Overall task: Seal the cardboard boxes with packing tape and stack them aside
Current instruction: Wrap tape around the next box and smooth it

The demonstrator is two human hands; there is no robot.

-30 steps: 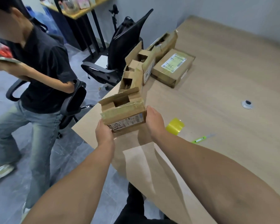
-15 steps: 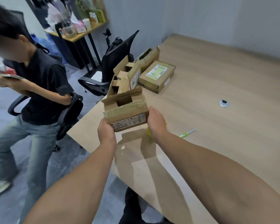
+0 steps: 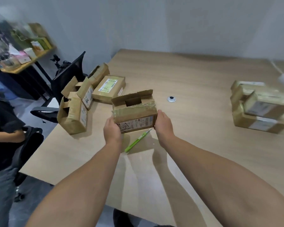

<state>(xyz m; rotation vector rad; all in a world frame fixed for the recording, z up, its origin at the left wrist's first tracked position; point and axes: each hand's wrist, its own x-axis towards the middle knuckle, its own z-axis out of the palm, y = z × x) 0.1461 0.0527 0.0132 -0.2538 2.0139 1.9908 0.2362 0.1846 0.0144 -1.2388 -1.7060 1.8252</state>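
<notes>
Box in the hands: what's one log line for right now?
held: box | top flap: open | left hand: grips left side | right hand: grips right side | nearby: green tool on table

A light wooden bench [image 3: 203, 76] fills the view. Near its left edge stands a cluster of open-flapped boxes [image 3: 72, 115], with a flat labelled box [image 3: 108, 89] just beside them. A slim green cutter [image 3: 135, 142] lies near the front. A round cable port [image 3: 171, 99] sits mid-bench, and stacked taped boxes [image 3: 261, 115] rest at the right.
</notes>
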